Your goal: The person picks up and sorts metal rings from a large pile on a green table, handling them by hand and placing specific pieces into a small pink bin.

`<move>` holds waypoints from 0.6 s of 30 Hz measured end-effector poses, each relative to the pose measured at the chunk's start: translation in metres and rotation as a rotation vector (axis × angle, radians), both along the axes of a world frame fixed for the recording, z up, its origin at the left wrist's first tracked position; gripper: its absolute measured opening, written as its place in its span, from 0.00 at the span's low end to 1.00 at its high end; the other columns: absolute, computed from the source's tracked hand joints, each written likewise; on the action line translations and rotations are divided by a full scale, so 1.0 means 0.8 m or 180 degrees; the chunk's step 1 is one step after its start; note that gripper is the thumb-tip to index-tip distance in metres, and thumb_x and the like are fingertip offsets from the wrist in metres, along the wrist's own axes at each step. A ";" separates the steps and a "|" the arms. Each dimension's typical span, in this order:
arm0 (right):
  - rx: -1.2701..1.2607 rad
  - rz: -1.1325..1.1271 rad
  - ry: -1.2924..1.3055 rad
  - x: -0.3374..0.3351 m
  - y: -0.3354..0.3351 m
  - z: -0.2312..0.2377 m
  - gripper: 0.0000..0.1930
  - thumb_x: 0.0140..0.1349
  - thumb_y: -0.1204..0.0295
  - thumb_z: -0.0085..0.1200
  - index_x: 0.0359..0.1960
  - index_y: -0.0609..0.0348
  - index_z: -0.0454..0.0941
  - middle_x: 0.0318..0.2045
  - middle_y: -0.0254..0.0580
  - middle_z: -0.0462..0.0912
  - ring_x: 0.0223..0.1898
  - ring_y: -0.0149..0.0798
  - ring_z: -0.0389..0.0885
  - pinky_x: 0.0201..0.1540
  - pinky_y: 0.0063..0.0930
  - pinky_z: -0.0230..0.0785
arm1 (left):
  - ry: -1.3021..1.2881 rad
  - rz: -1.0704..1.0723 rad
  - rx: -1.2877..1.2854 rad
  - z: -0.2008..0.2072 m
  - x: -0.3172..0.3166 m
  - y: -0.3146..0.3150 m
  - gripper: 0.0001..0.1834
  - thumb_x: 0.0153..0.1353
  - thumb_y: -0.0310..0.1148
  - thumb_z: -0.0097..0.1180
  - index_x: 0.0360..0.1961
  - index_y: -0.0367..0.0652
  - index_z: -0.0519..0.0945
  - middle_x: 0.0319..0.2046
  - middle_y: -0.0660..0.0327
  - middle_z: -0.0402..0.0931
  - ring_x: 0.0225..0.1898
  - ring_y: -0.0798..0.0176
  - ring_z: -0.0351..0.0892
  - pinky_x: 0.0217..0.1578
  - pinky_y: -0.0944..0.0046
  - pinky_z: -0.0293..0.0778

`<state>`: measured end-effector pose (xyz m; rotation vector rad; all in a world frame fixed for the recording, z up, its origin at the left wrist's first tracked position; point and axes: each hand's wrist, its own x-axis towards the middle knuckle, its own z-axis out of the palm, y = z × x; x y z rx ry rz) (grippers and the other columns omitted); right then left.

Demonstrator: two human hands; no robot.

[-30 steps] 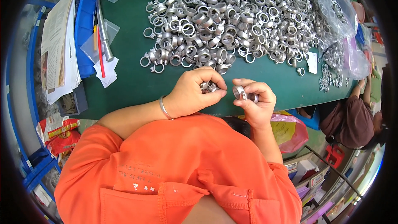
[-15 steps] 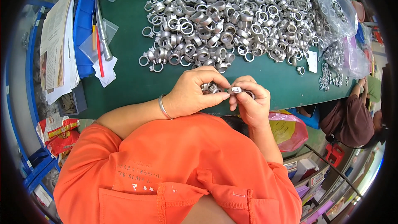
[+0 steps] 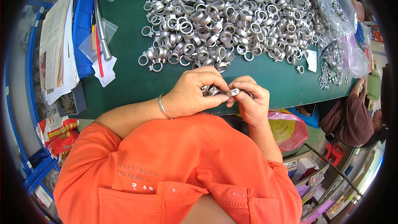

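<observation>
Both my hands meet at the near edge of a green table (image 3: 124, 93). My left hand (image 3: 188, 91), with a bangle on its wrist, curls around several grey metal rings (image 3: 212, 90). Its thumb and forefinger reach to the fingers of my right hand (image 3: 252, 99). Pinched in the right hand is one metal ring (image 3: 234, 92), its small raised part facing up; the rest of it is mostly covered by my fingers. Beyond the hands spreads a large heap of similar metal rings (image 3: 232, 20).
At left stand a blue tray (image 3: 83, 29), a stack of papers (image 3: 58, 49), a red pen (image 3: 99, 52) and a metal rod (image 3: 103, 33). Clear plastic bags (image 3: 331, 0) lie at the far right. Another person (image 3: 346, 116) sits at the right. A pink bag (image 3: 290, 130) hangs below the table edge.
The ring in my right hand has turned a little between the fingers, and the rings in my left hand have shifted slightly. Both hands stay in nearly the same place.
</observation>
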<state>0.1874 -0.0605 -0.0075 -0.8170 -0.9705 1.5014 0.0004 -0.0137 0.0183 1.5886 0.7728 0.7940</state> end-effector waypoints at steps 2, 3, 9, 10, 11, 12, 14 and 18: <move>-0.0114 -0.0017 -0.0108 0.003 0.001 0.008 0.08 0.57 0.83 0.50 0.39 0.70 0.76 0.34 0.49 0.76 0.29 0.36 0.79 0.25 0.20 0.73 | 0.0000 0.0007 0.0231 -0.004 0.000 -0.002 0.08 0.42 0.21 0.63 0.26 0.39 0.78 0.27 0.61 0.76 0.31 0.64 0.75 0.33 0.67 0.69; -0.0041 -0.0119 -0.0163 0.011 0.007 0.012 0.08 0.57 0.83 0.49 0.39 0.70 0.76 0.34 0.49 0.76 0.29 0.35 0.78 0.24 0.20 0.73 | 0.0017 0.0067 0.0062 0.001 0.001 -0.003 0.08 0.42 0.21 0.63 0.26 0.39 0.78 0.28 0.60 0.76 0.32 0.63 0.75 0.34 0.67 0.70; 0.1460 -0.2383 -0.2417 0.121 0.111 0.108 0.07 0.60 0.81 0.47 0.38 0.69 0.75 0.24 0.41 0.77 0.18 0.28 0.74 0.21 0.17 0.66 | 0.0007 0.0322 -0.0234 0.003 -0.009 -0.006 0.06 0.45 0.20 0.62 0.26 0.37 0.77 0.29 0.60 0.75 0.32 0.66 0.75 0.36 0.68 0.69; 0.1632 -0.2803 -0.2645 0.150 0.134 0.131 0.07 0.60 0.80 0.47 0.38 0.69 0.75 0.23 0.40 0.78 0.18 0.27 0.74 0.21 0.17 0.66 | -0.0017 0.0312 -0.0352 0.004 -0.008 -0.006 0.06 0.45 0.20 0.61 0.26 0.37 0.77 0.29 0.60 0.75 0.32 0.66 0.74 0.36 0.68 0.69; 0.1847 -0.3211 -0.2601 0.186 0.155 0.151 0.07 0.60 0.79 0.49 0.38 0.69 0.75 0.24 0.41 0.78 0.18 0.26 0.74 0.20 0.17 0.66 | -0.0049 0.0269 -0.0370 0.007 -0.005 -0.006 0.06 0.46 0.20 0.61 0.26 0.37 0.77 0.29 0.60 0.75 0.32 0.67 0.74 0.36 0.69 0.69; 0.1906 -0.3466 -0.2721 0.214 0.176 0.170 0.08 0.60 0.78 0.49 0.38 0.70 0.75 0.25 0.41 0.78 0.20 0.27 0.75 0.20 0.16 0.66 | -0.0047 0.0279 -0.0396 0.010 -0.004 -0.006 0.06 0.46 0.20 0.61 0.26 0.37 0.77 0.28 0.61 0.74 0.32 0.67 0.74 0.36 0.69 0.68; 0.2144 -0.3566 -0.2957 0.265 0.211 0.192 0.09 0.60 0.76 0.50 0.40 0.67 0.76 0.25 0.39 0.80 0.23 0.28 0.78 0.22 0.17 0.69 | -0.0149 0.0281 -0.0382 0.010 -0.001 -0.006 0.05 0.46 0.20 0.61 0.26 0.37 0.77 0.28 0.61 0.75 0.32 0.67 0.74 0.36 0.69 0.68; 0.1516 -0.3325 -0.4310 0.285 0.221 0.169 0.10 0.59 0.71 0.52 0.38 0.63 0.79 0.26 0.40 0.82 0.25 0.29 0.79 0.29 0.22 0.70 | -0.0008 0.0431 -0.0489 0.004 -0.007 -0.008 0.04 0.50 0.22 0.58 0.26 0.37 0.75 0.27 0.63 0.74 0.28 0.71 0.72 0.31 0.71 0.68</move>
